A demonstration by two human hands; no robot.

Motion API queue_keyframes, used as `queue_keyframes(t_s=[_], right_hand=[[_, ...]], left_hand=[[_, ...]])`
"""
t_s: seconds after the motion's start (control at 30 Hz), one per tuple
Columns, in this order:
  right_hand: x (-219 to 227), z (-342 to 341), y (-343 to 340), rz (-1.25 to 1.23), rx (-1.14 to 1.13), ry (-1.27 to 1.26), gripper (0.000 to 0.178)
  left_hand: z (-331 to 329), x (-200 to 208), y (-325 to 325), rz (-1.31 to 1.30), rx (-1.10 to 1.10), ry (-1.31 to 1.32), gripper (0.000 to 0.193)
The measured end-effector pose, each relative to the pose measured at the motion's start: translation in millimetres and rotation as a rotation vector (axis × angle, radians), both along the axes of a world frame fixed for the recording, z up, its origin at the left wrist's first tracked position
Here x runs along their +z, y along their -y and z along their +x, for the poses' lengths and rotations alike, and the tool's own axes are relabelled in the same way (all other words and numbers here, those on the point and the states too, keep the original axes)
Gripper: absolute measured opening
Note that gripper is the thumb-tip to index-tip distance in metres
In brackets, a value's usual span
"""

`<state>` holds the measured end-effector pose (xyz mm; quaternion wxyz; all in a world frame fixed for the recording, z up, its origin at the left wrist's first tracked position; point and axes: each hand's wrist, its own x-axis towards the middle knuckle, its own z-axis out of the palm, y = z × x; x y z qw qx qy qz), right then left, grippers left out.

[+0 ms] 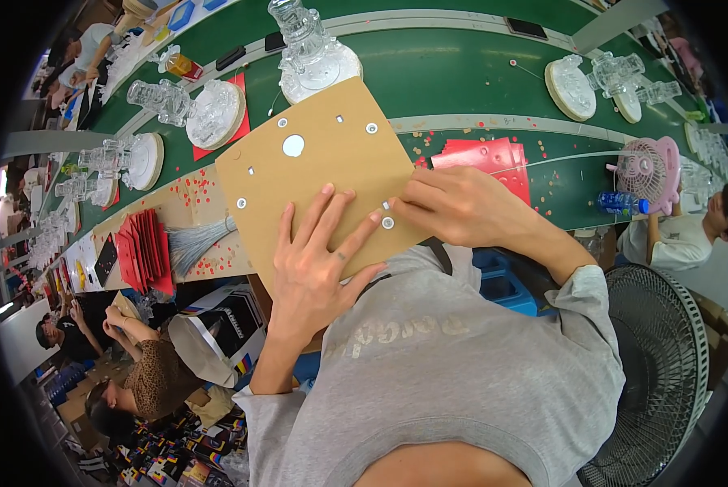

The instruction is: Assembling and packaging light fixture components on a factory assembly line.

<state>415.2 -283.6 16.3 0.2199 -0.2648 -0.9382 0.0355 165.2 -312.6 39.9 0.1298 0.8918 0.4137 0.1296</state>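
The board [331, 150] lies under both hands, the bench [461, 81] stretching beyond its far edge. The left hand [307, 268] rests spread on its face; the right hand [453, 207] bunches its fingers by its right edge, any pinch hidden. It looks light, stiff and barely slippery, though thin corners might crease; plain edges, clear of holes, should suit gripping.

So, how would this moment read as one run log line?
left grip: spread on brown board | right grip: fingers curled beside small slot, contents unclear | green bench: red sheets right of board
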Motion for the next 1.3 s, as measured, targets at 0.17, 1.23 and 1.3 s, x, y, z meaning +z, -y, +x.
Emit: queue_keyframes(t_s=[0.17, 1.23, 1.3], right_hand=[[2.0, 9.3, -4.7, -0.061, 0.008, -0.019, 0.031], [-10.2, 19.5, -5.4, -0.003, -0.012, -0.043, 0.031], [-11.6, 15.8, -1.6, 0.066, -0.025, -0.004, 0.031]], left_hand=[[0.4, 1.2, -0.3, -0.004, 0.006, -0.014, 0.061], [5.7, -8.4, -4.9, -0.006, -0.023, 0.084, 0.055], [7.6, -5.6, -5.3, -0.005, -0.030, 0.085, 0.054]])
